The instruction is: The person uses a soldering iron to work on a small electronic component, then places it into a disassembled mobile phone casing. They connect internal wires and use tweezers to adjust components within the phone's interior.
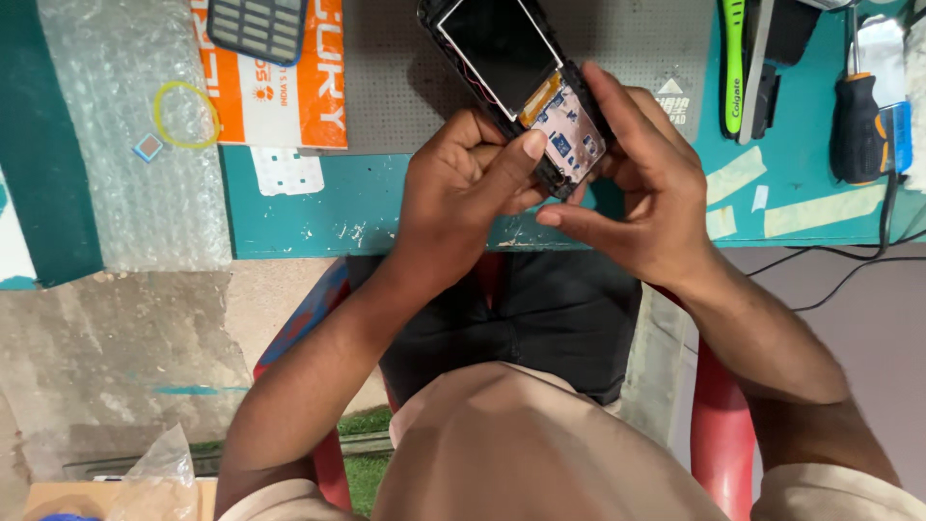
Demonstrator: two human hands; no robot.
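This looks like a small phone repair workshop: a worn teal worktop (386, 207) carries a grey repair mat (395, 87), a screwdriver (855, 121), a loose keypad (258, 27) and an opened phone (521, 82).

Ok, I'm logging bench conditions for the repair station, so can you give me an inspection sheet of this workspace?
Surface: teal bench, scuffed, with tape strips; grey mat on it.
Job's things: opened keypad phone, screen and circuit board exposed, held above the bench edge.
Clutter: keypad panel on an orange package, yellow rubber band on bubble wrap, screwdriver, green toothbrush.
Grippers: left hand and right hand both grip the phone, fingers on its lower end.
Cables: black cables run off the bench at right.
Surroundings: red chair, concrete floor.
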